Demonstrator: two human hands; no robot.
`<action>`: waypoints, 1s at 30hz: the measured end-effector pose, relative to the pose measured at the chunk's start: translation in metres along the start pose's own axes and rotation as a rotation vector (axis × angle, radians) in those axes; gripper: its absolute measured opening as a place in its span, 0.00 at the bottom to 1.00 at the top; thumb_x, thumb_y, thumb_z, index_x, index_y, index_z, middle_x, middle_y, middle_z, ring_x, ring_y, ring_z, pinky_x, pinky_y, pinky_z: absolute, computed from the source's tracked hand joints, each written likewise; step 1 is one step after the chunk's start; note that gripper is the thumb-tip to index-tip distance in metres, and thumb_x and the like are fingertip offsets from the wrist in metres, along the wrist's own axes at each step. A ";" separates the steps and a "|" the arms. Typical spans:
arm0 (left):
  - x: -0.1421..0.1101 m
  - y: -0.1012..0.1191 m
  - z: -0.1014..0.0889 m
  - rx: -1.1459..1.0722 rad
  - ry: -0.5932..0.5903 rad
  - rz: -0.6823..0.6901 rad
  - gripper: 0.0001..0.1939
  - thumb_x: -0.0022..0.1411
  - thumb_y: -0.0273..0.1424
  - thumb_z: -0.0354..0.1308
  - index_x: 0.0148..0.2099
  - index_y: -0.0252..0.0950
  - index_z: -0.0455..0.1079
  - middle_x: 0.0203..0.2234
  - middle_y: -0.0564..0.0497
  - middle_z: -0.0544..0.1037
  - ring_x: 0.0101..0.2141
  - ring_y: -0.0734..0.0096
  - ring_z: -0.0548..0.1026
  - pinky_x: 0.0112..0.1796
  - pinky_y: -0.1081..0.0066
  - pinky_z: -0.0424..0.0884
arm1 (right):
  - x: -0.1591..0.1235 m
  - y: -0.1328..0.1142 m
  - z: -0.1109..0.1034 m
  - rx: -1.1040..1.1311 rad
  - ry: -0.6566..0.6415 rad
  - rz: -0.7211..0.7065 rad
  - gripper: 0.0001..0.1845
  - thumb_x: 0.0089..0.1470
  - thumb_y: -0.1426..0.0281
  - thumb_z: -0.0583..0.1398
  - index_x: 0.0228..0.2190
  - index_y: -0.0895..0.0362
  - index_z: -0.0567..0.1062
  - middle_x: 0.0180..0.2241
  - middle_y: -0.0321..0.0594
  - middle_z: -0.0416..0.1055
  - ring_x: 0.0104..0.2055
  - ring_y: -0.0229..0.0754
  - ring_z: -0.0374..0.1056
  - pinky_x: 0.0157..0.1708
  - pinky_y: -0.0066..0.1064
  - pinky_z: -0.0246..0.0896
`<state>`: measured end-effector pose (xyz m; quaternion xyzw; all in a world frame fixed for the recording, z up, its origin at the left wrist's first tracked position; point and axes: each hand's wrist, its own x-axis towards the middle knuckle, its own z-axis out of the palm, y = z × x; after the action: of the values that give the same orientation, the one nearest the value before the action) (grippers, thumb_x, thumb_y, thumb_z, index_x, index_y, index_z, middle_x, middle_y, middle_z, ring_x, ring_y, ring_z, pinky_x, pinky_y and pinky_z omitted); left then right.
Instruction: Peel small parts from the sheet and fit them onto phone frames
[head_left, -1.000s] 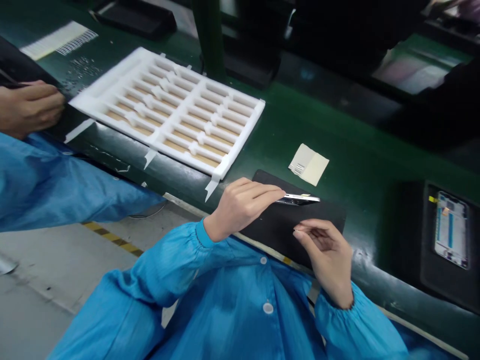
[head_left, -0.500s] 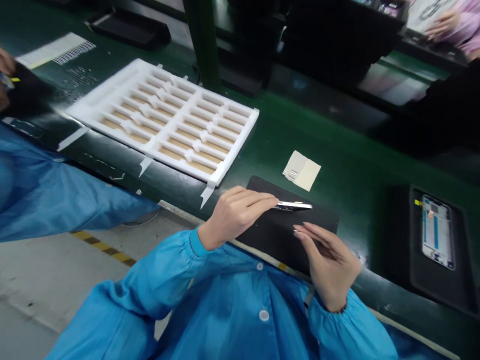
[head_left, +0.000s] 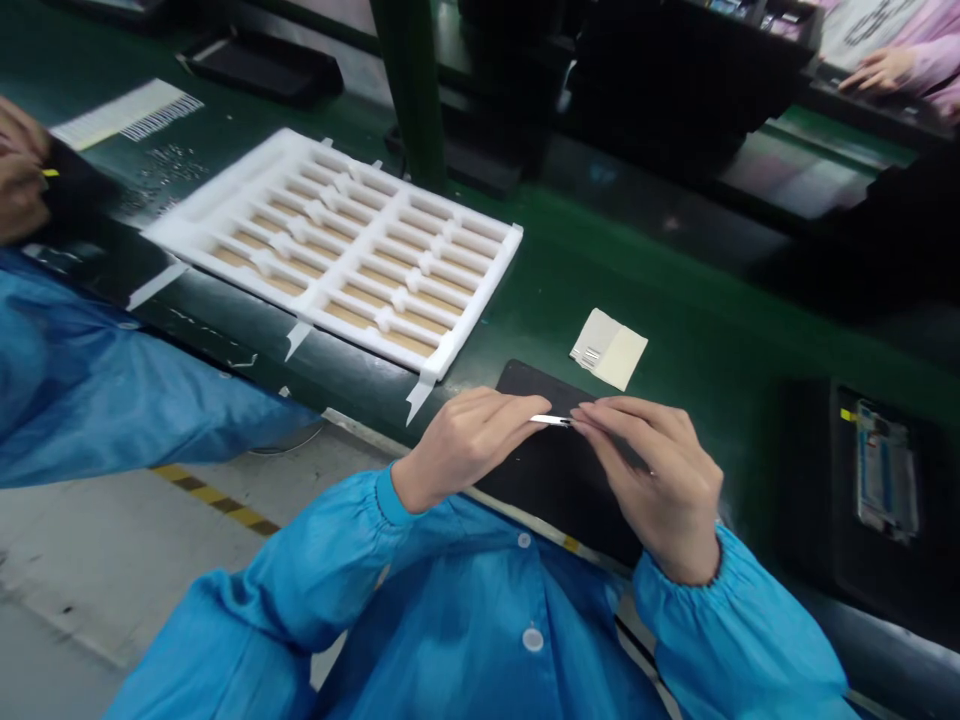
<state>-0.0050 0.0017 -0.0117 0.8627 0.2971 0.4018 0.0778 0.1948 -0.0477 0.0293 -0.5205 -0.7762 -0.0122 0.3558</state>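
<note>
My left hand is closed on one end of a slim phone frame, which I see edge-on as a thin silver-white strip. At its other end, the fingertips of my right hand pinch together on the frame; whether a tiny part is also between them is hidden. Both hands are above a black mat at the bench edge. Just beyond the mat lies a cream sheet with a few small strips stuck on its left part.
Left of the mat, a white foam tray with slotted compartments is taped to the green bench. On the right, a black tray holds another phone frame. A co-worker's hands are at far left, another person's hand at top right.
My right hand has moved up and left, and its fingertips have come onto the end of the phone frame. The frame is tipped a little differently, with less of it showing.
</note>
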 end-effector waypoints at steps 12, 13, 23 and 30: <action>0.000 -0.002 0.000 -0.048 0.016 0.053 0.07 0.67 0.22 0.55 0.47 0.32 0.68 0.38 0.48 0.82 0.37 0.70 0.80 0.39 0.71 0.74 | 0.013 -0.004 -0.006 -0.041 -0.281 -0.040 0.11 0.63 0.74 0.59 0.47 0.58 0.75 0.40 0.42 0.78 0.40 0.43 0.72 0.38 0.35 0.66; 0.000 -0.002 0.000 -0.049 0.013 0.053 0.07 0.67 0.22 0.55 0.47 0.32 0.68 0.38 0.48 0.82 0.38 0.70 0.80 0.39 0.71 0.74 | 0.012 -0.004 -0.006 -0.037 -0.281 -0.031 0.13 0.63 0.74 0.59 0.49 0.58 0.73 0.42 0.42 0.77 0.42 0.43 0.72 0.39 0.35 0.66; 0.000 -0.003 -0.003 -0.065 -0.025 0.045 0.08 0.67 0.21 0.54 0.48 0.33 0.68 0.39 0.48 0.82 0.39 0.70 0.80 0.39 0.71 0.74 | -0.017 0.006 0.003 -0.170 -0.162 -0.175 0.21 0.57 0.81 0.64 0.52 0.58 0.72 0.52 0.44 0.74 0.52 0.52 0.69 0.51 0.45 0.61; 0.003 0.002 -0.005 -0.015 -0.141 0.011 0.13 0.67 0.20 0.53 0.53 0.32 0.69 0.42 0.47 0.80 0.41 0.67 0.78 0.41 0.68 0.72 | -0.017 0.008 0.004 -0.025 0.084 -0.051 0.21 0.57 0.75 0.65 0.52 0.58 0.72 0.52 0.49 0.73 0.54 0.54 0.69 0.53 0.49 0.62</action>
<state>-0.0066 0.0007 -0.0055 0.8899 0.2833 0.3424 0.1028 0.2028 -0.0562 0.0133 -0.5038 -0.7734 -0.0526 0.3810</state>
